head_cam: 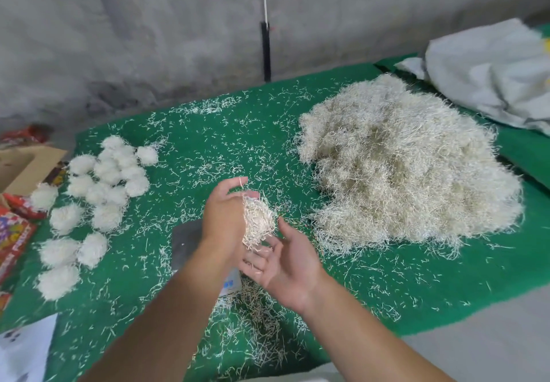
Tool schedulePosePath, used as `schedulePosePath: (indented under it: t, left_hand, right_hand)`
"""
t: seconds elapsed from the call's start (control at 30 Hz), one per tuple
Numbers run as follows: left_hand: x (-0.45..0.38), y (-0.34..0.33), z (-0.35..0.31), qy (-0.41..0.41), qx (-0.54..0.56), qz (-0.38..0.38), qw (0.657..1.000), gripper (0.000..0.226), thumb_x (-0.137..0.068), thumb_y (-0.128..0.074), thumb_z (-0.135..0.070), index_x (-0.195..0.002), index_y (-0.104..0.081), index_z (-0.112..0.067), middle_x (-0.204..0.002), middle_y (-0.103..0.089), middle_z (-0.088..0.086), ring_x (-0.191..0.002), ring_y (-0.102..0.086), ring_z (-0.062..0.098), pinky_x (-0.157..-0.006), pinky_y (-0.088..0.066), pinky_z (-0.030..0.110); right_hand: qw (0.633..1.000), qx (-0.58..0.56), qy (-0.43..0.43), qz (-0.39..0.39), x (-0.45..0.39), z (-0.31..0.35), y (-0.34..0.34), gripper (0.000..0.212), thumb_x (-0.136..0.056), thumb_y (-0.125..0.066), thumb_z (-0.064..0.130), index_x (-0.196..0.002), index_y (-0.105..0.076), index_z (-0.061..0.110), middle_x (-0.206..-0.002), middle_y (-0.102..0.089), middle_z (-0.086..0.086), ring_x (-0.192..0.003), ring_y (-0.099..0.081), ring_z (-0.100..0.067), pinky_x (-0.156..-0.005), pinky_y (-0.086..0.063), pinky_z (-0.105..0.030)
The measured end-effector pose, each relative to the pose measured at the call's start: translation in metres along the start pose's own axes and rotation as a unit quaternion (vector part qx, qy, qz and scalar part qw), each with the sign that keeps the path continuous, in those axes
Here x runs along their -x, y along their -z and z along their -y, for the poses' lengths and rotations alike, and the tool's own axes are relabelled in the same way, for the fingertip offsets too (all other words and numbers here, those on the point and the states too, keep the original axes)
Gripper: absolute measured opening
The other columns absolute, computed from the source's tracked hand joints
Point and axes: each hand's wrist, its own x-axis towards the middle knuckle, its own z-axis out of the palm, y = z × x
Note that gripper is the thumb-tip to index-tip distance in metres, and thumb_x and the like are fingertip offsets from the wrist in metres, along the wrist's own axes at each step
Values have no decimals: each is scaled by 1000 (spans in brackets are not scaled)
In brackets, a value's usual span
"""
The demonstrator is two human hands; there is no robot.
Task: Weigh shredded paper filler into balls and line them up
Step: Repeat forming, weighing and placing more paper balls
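Head view: clump of shredded paper filler (258,221) pressed between two hands above the scale (230,283), mostly hidden beneath them. Left hand (224,215) upright, fingers curled against the clump; right hand (284,265) palm-up, fingers spread loose under it. Big filler pile (407,167) right of the scale on the green worktop (431,286). Finished balls (98,191) clustered left of the scale, touching one another. Grey bag (488,72) beyond the pile.
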Motion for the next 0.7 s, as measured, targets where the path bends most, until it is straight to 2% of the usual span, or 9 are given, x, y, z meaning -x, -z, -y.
schedulePosePath:
  t: [0.07, 0.17, 0.23, 0.3, 0.37, 0.47, 0.6, 0.67, 0.7]
  left_hand:
    - [8, -5, 0, -43, -1, 23, 999, 57, -97, -39, 4, -105, -72, -41, -103, -77, -11, -80, -60, 22, -78, -45, 36]
    - [30, -9, 12, -174, -146, 34, 973, 59, -94, -39, 7, -98, -71, -43, -123, -69, -16, -88, -62, -6, -81, -53, 28]
    - [38, -8, 27, -259, -281, 48, 923, 56, -97, -42, 5, -114, -68, -42, -144, -50, -23, -130, -47, -4, -116, -36, 34]
    - [37, -5, 35, -252, -373, 66, 891, 48, -105, -40, -8, -136, -60, -38, -160, -34, -20, -154, -18, 2, -128, -10, 43]
    - [38, -5, 37, -197, -389, 76, 897, 46, -108, -33, -21, -146, -51, -38, -168, -27, -14, -157, -11, 6, -129, -4, 49]
    - [48, -10, 35, -207, -378, 34, 901, 54, -102, -22, -39, -152, -44, -36, -167, -29, -9, -154, -23, 14, -126, -16, 51]
    - [65, -20, 30, -139, -139, 51, 979, 51, -104, -25, -61, -142, -54, -42, -146, -48, -23, -130, -42, -16, -112, -34, 30]
    - [70, -23, 25, 65, 118, 43, 990, 46, -105, -36, -63, -127, -68, -39, -128, -65, -19, -107, -60, -18, -99, -41, 33]
    - [70, -22, 23, 186, 220, 53, 956, 51, -104, -39, -65, -122, -72, -31, -119, -73, -7, -98, -71, -4, -93, -48, 38]
  right_hand:
    - [1000, -12, 8, 3, 5, 3, -6, 50, -107, -50, 52, -139, -47, 14, -155, -49, -25, -136, -57, -43, -112, -48, -59]
    - [999, -4, 33, 14, 19, 10, -17, 71, -104, -43, 64, -150, -45, 10, -156, -49, -22, -142, -52, -40, -120, -39, -58]
    - [997, 3, 68, -39, 26, 14, -21, 89, -92, -58, 75, -161, -31, 25, -169, -31, -15, -150, -41, -36, -122, -34, -60]
    - [991, 43, 115, -58, 31, 15, -24, 97, -88, -59, 79, -165, -22, 33, -175, -12, -9, -158, -24, -33, -125, -24, -63]
    - [984, 101, 133, -63, 33, 11, -27, 84, -90, -59, 75, -160, -36, 34, -173, -23, -7, -156, -27, -29, -125, -25, -58]
    - [984, 116, 119, -59, 35, 11, -35, 55, -98, -64, 56, -140, -64, 20, -143, -65, -11, -129, -63, -27, -114, -46, -49]
    - [961, 204, 160, -94, 28, 13, -36, 30, -107, -55, 45, -107, -74, 22, -115, -72, -16, -100, -73, -31, -93, -58, -47]
    - [956, 218, 166, -109, 23, 18, -36, 22, -105, -57, 48, -100, -69, 30, -104, -69, -1, -83, -59, -19, -78, -47, -44]
    - [958, 205, 164, -114, 23, 22, -35, 25, -103, -60, 50, -101, -67, 25, -95, -68, -3, -78, -52, -22, -71, -43, -42]
